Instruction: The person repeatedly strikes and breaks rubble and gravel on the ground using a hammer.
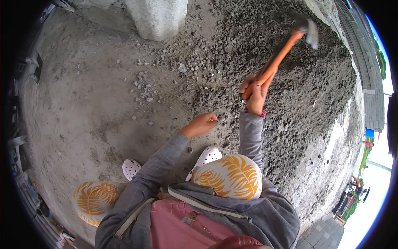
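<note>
My right hand (257,92) is wrapped round the lower end of an orange-handled hammer (280,57). The hammer slants up and to the right above dark, crumbly rubble (244,45), and its grey metal head is smeared by motion. To the lower left, my left hand (202,124) is closed, its fingers curled downward over the grey ground. Whatever it may hold is hidden beneath the fingers. A paler stone fragment (182,67) lies among the loose bits beyond the left hand.
A big whitish block (157,18) stands at the far side. On the right, the rubble meets a pale rough edge (336,141), with grey paving (319,234) past it. My white perforated clogs (210,155) and patterned knees (230,176) are close below my hands.
</note>
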The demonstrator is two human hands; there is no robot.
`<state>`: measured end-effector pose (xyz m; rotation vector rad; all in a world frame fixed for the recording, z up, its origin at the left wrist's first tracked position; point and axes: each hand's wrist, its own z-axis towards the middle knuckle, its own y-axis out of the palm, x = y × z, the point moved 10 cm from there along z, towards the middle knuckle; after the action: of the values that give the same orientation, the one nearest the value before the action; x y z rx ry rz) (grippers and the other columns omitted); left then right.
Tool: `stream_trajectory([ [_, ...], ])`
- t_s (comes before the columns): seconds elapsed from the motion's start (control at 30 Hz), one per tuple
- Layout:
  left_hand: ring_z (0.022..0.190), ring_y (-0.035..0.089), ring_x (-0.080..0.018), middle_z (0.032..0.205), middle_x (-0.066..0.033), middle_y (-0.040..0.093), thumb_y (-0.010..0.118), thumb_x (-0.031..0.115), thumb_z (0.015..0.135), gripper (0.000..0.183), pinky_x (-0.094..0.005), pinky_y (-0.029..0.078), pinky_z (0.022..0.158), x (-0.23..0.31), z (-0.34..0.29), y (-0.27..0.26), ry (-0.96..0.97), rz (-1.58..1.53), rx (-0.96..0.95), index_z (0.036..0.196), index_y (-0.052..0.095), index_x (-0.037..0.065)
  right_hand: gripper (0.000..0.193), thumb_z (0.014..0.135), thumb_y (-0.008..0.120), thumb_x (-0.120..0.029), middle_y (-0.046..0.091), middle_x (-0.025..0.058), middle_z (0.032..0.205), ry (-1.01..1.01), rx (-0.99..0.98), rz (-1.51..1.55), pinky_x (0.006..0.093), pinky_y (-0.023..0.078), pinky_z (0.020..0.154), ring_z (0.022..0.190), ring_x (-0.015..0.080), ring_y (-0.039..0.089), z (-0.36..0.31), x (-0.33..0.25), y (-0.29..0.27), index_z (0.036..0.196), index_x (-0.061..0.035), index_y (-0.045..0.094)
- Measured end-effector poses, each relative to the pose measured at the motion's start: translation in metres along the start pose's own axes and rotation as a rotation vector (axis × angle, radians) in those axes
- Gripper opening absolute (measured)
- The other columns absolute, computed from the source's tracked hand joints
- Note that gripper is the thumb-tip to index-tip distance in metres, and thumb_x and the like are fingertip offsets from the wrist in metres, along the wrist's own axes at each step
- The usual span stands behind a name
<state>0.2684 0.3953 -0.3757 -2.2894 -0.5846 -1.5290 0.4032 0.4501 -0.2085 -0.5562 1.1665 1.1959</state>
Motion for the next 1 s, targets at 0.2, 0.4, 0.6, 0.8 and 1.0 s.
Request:
stream_trajectory([
  [0.2,0.072,0.055,-0.0148,0.078,-0.0081,0.058,0.053,0.023,0.076,0.025,-0.0272,0.042,0.064,-0.012,0.003,-0.009,-0.06,-0.034,0.028,0.087,0.052,0.0,0.054,0.086,0.041,-0.019,0.043,0.0018,0.062,0.677,0.117,0.093,0.0218,0.039,0.035,0.046,0.0074,0.043,-0.094,0.136,-0.033,0.13,-0.0185,0.011],
  [0.4,0.072,0.052,-0.0133,0.081,-0.0059,0.056,0.051,0.022,0.078,0.026,-0.0255,0.041,0.064,-0.023,-0.003,-0.02,-0.125,0.04,0.026,0.095,0.051,0.002,0.053,0.086,0.039,-0.026,0.04,0.0028,0.055,0.392,-0.009,0.115,0.0212,0.037,0.034,0.039,0.0084,0.039,-0.044,0.025,-0.003,0.13,-0.0199,0.01],
  [0.6,0.072,0.053,-0.0131,0.082,-0.0066,0.056,0.05,0.024,0.079,0.029,-0.0255,0.041,0.063,-0.021,0.005,-0.027,-0.101,-0.022,0.068,0.097,0.051,0.001,0.063,0.084,0.041,-0.033,0.042,0.0048,0.059,-0.003,-0.042,0.088,0.0236,0.037,0.039,0.044,0.0108,0.042,-0.026,-0.038,0.007,0.13,-0.0193,0.0],
  [0.8,0.071,0.052,-0.0119,0.079,-0.0058,0.056,0.052,0.024,0.078,0.031,-0.0252,0.041,0.062,-0.025,0.01,-0.036,-0.068,-0.069,0.121,0.098,0.05,0.0,0.052,0.085,0.041,-0.024,0.043,0.003,0.059,0.681,0.055,0.049,0.0219,0.036,0.036,0.042,0.0093,0.041,-0.142,0.124,-0.013,0.128,-0.0123,0.015],
  [1.0,0.069,0.051,-0.011,0.077,-0.0048,0.055,0.051,0.023,0.078,0.031,-0.0249,0.04,0.06,-0.025,0.003,-0.042,-0.06,0.015,0.151,0.099,0.05,0.0,0.043,0.085,0.043,-0.024,0.042,0.0007,0.054,0.75,0.147,0.013,0.0192,0.035,0.033,0.038,0.0074,0.039,-0.124,0.11,-0.02,0.122,-0.0092,0.027],
])
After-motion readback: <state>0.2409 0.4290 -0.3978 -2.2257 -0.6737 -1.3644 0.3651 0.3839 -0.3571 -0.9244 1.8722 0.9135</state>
